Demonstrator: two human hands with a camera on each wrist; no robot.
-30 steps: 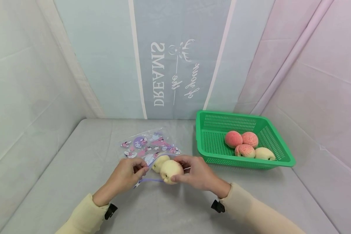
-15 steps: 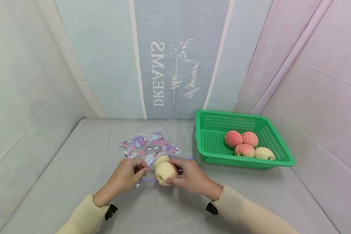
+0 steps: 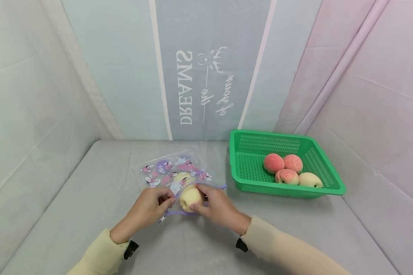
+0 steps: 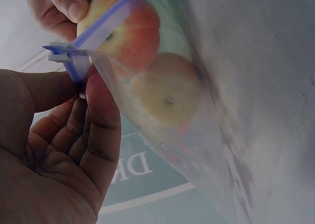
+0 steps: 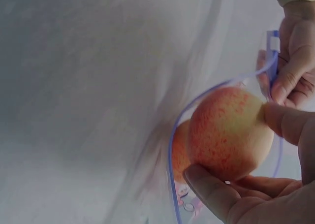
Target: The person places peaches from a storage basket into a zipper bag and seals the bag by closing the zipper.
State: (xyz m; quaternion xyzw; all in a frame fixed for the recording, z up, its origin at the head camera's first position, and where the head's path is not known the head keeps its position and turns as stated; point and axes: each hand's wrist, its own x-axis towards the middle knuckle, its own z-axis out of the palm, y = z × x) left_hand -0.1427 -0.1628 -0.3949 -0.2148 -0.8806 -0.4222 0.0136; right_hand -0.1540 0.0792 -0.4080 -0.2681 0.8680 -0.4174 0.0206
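A clear zip bag printed with pink and purple cartoon figures lies flat, its purple-edged mouth spread towards me. My left hand pinches the left corner of that mouth, near the white slider in the left wrist view. With thumb and fingers my right hand grips a yellow-and-red peach, which sits within the bag's opening. Farther inside lies another peach, seen through the plastic.
To the right stands a green perforated basket. Three reddish peaches and a pale yellow one lie together in its right half. Grey cloth covers the table, and a fabric wall rises behind it.
My right hand has moved left with its peach, now between the purple edges of the bag's mouth. The other peach has slid deeper into the bag. My left hand has stayed put.
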